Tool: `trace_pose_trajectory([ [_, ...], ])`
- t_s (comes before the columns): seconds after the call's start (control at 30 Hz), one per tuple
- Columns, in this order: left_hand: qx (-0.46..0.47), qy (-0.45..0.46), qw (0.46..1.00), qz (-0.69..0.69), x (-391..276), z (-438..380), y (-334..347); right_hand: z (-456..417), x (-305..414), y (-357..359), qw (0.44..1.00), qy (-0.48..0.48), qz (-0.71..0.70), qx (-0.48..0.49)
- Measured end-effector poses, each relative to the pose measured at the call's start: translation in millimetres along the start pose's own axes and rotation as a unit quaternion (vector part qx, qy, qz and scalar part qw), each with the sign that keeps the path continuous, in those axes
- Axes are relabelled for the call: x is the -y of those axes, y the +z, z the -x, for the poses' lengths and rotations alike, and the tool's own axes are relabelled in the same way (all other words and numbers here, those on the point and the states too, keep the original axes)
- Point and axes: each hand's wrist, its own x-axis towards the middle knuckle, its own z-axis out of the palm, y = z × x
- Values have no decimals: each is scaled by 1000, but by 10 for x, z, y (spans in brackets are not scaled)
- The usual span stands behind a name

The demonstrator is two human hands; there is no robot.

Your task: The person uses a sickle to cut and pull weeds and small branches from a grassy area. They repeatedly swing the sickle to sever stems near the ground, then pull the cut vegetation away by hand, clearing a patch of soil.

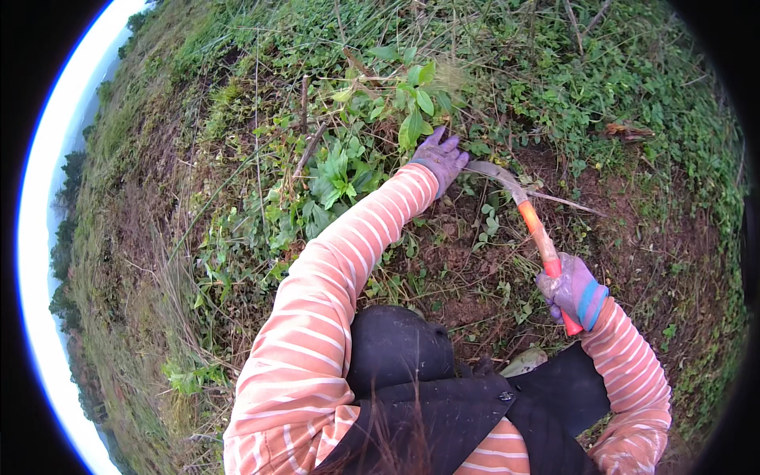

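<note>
My right hand (569, 286), in a dirty purple glove with a blue cuff, grips the red-and-orange handle (538, 236) of a sickle. The sickle's curved blade (502, 176) points up and left, its tip close to the fingers of my left hand (440, 159). That left hand, in a purple glove, is stretched out with its fingers apart and nothing visible in it. Just above it stands a leafy green plant (417, 98). Whether the fingers touch its stem I cannot tell. Bare brown soil (457, 261) with scattered cut stems lies below the blade.
Broad-leaved weeds (337, 175) grow left of my reaching arm, among woody stubs (310, 149). A thin dry stick (567, 203) lies behind the blade. Dense low vines (629, 77) cover the upper right, near a piece of rotten wood (628, 132). My dark-clad knee (398, 347) is at the bottom.
</note>
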Motion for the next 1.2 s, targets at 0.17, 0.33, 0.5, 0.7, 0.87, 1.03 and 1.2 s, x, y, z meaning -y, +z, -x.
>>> trace_pose_trajectory([
  [0.17, 61, 31, 997, 19, 98, -13, -8, 78, -32, 107, 997, -2, 69, 19],
  [0.33, 157, -35, 987, -17, 520, 497, 64, -90, -51, -70, 997, -34, 67, -27],
  [0.5, 190, -240, 951, 46, 1282, 1418, 663, -216, -2, -27, 986, -97, 129, -40],
  [0.7, 186, -442, 852, 210, 1310, 2228, 1090, -227, -34, 17, 894, -260, 320, -175],
  [0.87, 326, -580, 720, 197, 1429, 3360, 2026, -286, -46, -19, 885, -189, 379, -196],
  [1.03, 374, -656, 589, 289, 1040, 4588, 2376, -659, 85, 184, 855, -183, 441, -202],
  [1.2, 253, -504, 729, 388, 997, 4314, 1369, -1072, 258, 441, 860, -158, 403, -269],
])
